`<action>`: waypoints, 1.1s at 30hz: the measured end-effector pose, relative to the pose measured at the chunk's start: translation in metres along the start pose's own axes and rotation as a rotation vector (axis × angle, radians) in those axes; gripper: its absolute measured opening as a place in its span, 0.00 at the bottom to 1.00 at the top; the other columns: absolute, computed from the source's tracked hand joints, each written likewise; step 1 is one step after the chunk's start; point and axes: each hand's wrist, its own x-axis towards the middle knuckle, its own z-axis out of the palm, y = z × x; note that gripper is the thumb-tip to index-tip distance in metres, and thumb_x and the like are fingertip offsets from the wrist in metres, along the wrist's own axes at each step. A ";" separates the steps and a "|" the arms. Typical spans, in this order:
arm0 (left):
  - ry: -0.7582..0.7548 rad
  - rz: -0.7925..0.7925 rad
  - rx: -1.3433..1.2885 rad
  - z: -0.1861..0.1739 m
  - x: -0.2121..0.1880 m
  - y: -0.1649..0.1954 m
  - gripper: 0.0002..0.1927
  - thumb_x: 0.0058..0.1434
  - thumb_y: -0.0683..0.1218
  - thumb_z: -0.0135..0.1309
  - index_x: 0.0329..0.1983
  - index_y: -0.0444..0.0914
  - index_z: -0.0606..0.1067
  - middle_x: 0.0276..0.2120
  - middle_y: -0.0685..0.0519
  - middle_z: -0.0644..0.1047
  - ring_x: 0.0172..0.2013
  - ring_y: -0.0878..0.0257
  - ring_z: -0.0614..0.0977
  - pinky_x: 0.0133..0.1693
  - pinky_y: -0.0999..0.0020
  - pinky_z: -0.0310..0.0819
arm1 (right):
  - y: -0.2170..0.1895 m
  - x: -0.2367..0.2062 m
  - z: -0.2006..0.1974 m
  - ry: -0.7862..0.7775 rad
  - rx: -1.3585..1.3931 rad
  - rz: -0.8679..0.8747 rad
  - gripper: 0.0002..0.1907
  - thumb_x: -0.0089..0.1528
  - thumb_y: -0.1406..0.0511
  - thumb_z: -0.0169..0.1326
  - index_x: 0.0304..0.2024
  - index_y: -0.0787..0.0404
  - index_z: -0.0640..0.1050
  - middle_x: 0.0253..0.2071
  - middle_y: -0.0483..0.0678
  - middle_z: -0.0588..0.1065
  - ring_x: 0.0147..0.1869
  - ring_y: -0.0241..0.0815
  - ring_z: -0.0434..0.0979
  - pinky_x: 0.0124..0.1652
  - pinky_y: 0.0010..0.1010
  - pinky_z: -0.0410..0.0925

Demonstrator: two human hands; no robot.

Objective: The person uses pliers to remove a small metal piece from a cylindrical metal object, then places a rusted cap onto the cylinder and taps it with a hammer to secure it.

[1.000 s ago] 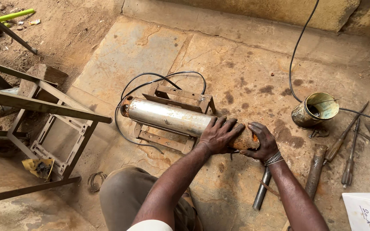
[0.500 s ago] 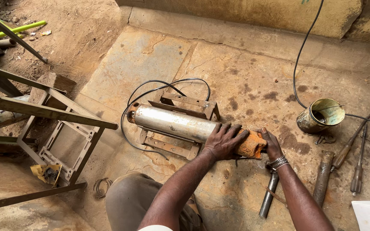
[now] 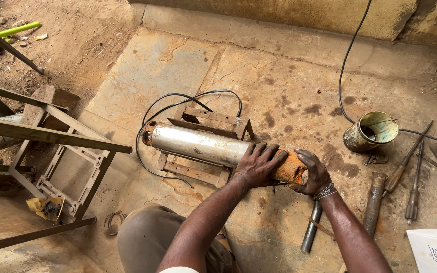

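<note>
The steel cylinder (image 3: 198,145), cradled on a metal frame (image 3: 213,121), is being steadied under the left hand (image 3: 259,164) while its rusty end (image 3: 290,169) is being clasped by the right hand (image 3: 312,172).

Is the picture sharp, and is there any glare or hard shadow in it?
Head view: soft, even daylight with faint shadows; a mild sheen runs along the steel cylinder; both the left hand and right hand look sharp; straight edges bow slightly near the frame's borders.

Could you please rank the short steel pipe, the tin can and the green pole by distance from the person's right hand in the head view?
1. Short steel pipe, on the floor just below the right hand.
2. Tin can, up and to the right.
3. Green pole, far top-left corner.
</note>
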 end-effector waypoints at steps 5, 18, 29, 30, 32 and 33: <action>0.009 -0.002 -0.016 0.006 0.000 0.001 0.55 0.51 0.80 0.54 0.76 0.57 0.49 0.72 0.46 0.59 0.66 0.40 0.66 0.66 0.37 0.58 | 0.005 -0.009 0.017 -0.074 0.047 0.522 0.49 0.52 0.28 0.42 0.63 0.51 0.66 0.57 0.56 0.77 0.60 0.50 0.81 0.56 0.41 0.77; -0.001 0.004 0.041 0.008 0.002 0.001 0.56 0.51 0.77 0.57 0.78 0.57 0.48 0.73 0.46 0.58 0.66 0.40 0.66 0.66 0.38 0.58 | -0.007 -0.001 0.010 0.071 0.375 0.858 0.49 0.60 0.31 0.39 0.69 0.58 0.64 0.65 0.57 0.72 0.69 0.56 0.74 0.64 0.50 0.70; -0.039 0.002 0.046 0.006 0.002 0.001 0.58 0.49 0.80 0.55 0.78 0.56 0.47 0.73 0.46 0.57 0.67 0.38 0.65 0.66 0.35 0.57 | 0.008 0.004 0.017 -0.249 -0.061 0.652 0.45 0.52 0.30 0.40 0.61 0.47 0.72 0.58 0.51 0.75 0.57 0.45 0.79 0.50 0.41 0.79; -0.045 0.009 0.049 0.006 0.003 0.001 0.58 0.50 0.80 0.55 0.78 0.55 0.47 0.74 0.45 0.56 0.67 0.38 0.65 0.65 0.35 0.57 | 0.014 0.005 0.018 -0.348 -0.045 0.816 0.47 0.50 0.30 0.37 0.63 0.44 0.72 0.60 0.49 0.76 0.57 0.44 0.80 0.50 0.42 0.79; -0.054 0.010 0.039 0.006 0.003 0.001 0.58 0.50 0.80 0.55 0.77 0.55 0.46 0.74 0.45 0.55 0.67 0.38 0.65 0.66 0.34 0.56 | 0.024 0.011 0.023 -0.383 0.448 1.188 0.54 0.54 0.28 0.42 0.71 0.53 0.63 0.72 0.59 0.57 0.73 0.54 0.56 0.63 0.57 0.55; -0.059 0.006 0.021 0.006 0.003 0.002 0.59 0.50 0.80 0.55 0.77 0.55 0.46 0.74 0.45 0.55 0.67 0.37 0.64 0.66 0.33 0.55 | 0.027 0.013 0.022 -0.388 0.702 1.366 0.58 0.55 0.28 0.44 0.74 0.57 0.58 0.78 0.63 0.48 0.81 0.59 0.44 0.70 0.65 0.43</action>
